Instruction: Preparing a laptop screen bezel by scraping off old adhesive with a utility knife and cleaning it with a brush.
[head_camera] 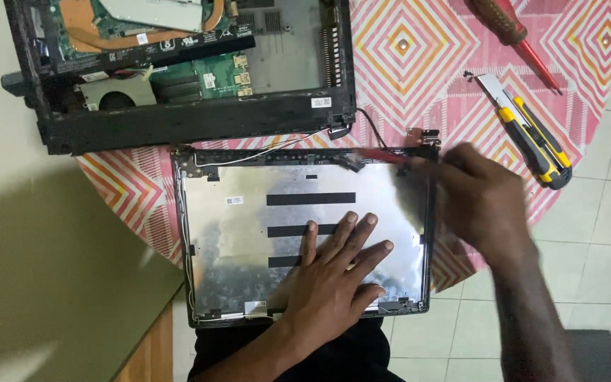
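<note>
the laptop lid shell [249,233] lay flat at the near edge of the desk [404,78], silvery inner side up, partly over the person's lap. it looked thin, light and somewhat bendy, best steadied by a flat palm or held by its rim. the left hand [337,272] pressed flat on its near right part, fingers spread. the right hand [479,201], blurred, pinched a red-handled tool [383,156] at the far right hinge [426,141]. the opened laptop base [185,64] sat farther away, wires [263,152] joining them. a yellow utility knife [535,138] lay right.
</note>
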